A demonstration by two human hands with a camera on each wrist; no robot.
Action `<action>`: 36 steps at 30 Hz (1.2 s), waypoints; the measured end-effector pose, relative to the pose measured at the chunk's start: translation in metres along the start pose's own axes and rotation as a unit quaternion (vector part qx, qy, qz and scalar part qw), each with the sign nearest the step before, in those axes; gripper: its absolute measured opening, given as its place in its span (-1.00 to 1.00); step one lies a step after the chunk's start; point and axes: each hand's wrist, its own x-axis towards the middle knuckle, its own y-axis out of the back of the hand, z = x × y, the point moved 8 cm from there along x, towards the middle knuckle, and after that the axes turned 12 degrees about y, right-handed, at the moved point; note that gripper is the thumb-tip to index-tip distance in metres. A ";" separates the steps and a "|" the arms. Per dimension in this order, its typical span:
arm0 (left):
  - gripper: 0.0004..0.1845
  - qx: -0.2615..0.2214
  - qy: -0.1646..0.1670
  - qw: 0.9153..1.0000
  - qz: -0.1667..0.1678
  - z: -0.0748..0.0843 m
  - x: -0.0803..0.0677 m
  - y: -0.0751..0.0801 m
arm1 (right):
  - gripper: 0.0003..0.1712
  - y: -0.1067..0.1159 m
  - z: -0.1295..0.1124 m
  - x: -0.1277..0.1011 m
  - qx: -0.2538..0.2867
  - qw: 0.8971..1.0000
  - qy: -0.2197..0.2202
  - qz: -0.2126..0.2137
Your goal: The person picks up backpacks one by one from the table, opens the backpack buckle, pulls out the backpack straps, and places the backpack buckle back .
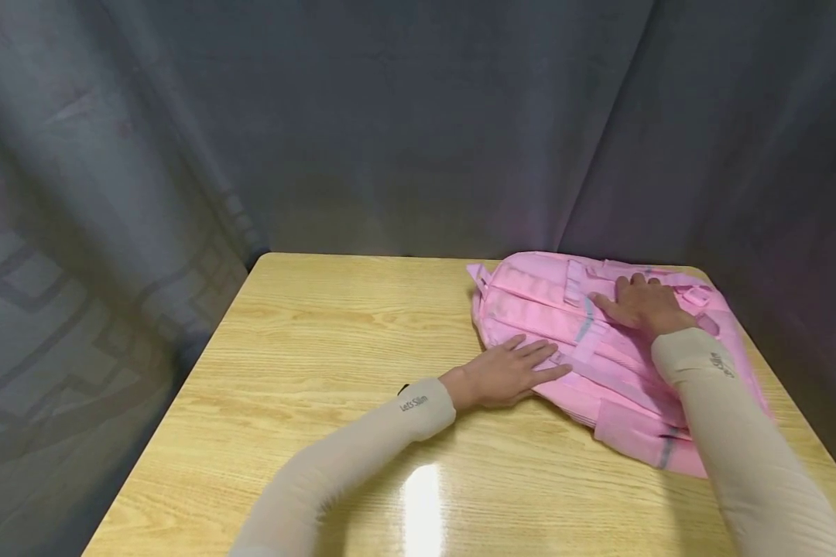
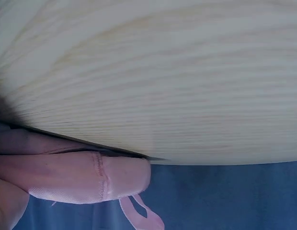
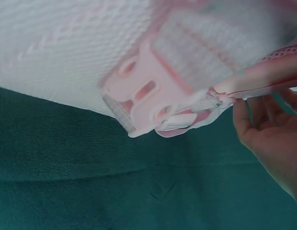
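Note:
A pink backpack (image 1: 609,360) lies flat on the right part of the table, its shoulder straps facing up. My left hand (image 1: 505,375) rests on its near left edge with the fingers spread. Across the upper straps, my right hand (image 1: 642,307) lies with thumb and fingers apart, touching the fabric. In the left wrist view, the bag's side (image 2: 67,177) and a small hanging loop (image 2: 149,221) show beside part of that hand. A pale pink strap buckle (image 3: 153,108) and mesh padding fill much of the right wrist view, with the right fingers at the bag beyond.
The wood-grain table (image 1: 320,333) has a rounded far left corner, and a bright reflection lies near its front. Dark grey curtains (image 1: 390,139) hang behind and on both sides. The backpack reaches close to the table's far and right edges.

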 end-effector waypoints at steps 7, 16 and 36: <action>-0.39 -0.005 0.009 1.000 0.005 -0.012 -0.004 -0.003 | 0.24 0.003 -0.005 0.011 0.000 1.000 0.008 -0.003; -0.40 -0.008 0.020 1.000 0.002 -0.013 -0.008 -0.004 | 0.13 0.019 0.000 0.027 0.002 0.999 0.027 0.019; -0.40 0.023 0.003 1.000 0.014 0.005 -0.012 0.001 | 0.34 0.001 0.039 0.022 0.107 0.994 -0.018 -0.027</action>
